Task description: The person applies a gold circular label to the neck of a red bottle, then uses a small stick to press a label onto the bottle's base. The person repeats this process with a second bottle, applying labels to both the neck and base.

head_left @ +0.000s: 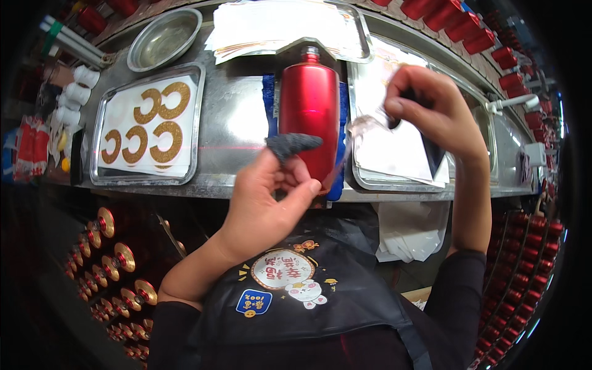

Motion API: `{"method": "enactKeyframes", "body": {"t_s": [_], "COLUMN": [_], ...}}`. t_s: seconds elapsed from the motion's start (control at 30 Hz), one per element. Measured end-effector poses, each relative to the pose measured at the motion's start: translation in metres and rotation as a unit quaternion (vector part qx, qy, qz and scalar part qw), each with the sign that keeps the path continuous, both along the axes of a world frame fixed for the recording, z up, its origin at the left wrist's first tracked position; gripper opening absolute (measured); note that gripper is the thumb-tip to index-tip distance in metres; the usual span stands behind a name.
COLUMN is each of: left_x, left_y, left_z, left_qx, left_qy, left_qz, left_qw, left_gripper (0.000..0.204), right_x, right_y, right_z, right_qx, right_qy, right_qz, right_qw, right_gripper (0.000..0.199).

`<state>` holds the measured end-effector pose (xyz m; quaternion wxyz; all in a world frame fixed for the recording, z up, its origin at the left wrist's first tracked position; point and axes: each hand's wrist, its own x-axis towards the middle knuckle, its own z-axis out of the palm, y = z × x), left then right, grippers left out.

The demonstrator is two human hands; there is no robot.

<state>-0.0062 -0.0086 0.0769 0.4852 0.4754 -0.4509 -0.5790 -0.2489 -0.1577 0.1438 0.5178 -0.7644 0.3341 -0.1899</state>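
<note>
Steel bench [240,123] is carrying a red bottle [309,108] at frame centre. Left hand [268,203] is pinching a dark cloth [293,145] against it; right hand [431,108] is gripping a blurred clear film [364,126], its black tool [433,154] mostly hidden.

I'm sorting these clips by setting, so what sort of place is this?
Probably a small factory bench for decorating bottles. A red metal bottle lies on the steel worktop, a tray holds gold C-shaped stickers, and rows of red bottles fill racks alongside.
</note>
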Motion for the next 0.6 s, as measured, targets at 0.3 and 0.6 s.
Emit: {"method": "enactKeyframes", "body": {"t_s": [0.3,0.6], "left_x": [-0.018,-0.048], "left_y": [-0.027,-0.050], "left_z": [0.012,0.004], "left_qx": [-0.242,-0.334], "left_qy": [-0.288,-0.392], "left_qz": [0.004,-0.011], "left_qw": [0.927,0.857], "left_gripper": [0.050,0.031], "right_x": [-0.002,-0.030], "right_y": [-0.014,0.020], "right_z": [-0.002,0.032], "right_qx": [0.014,-0.015], "right_qy": [-0.025,-0.054], "right_qz": [0.016,-0.065], "right_qw": [0.999,0.996], "right_gripper": [0.019,0.016]}}
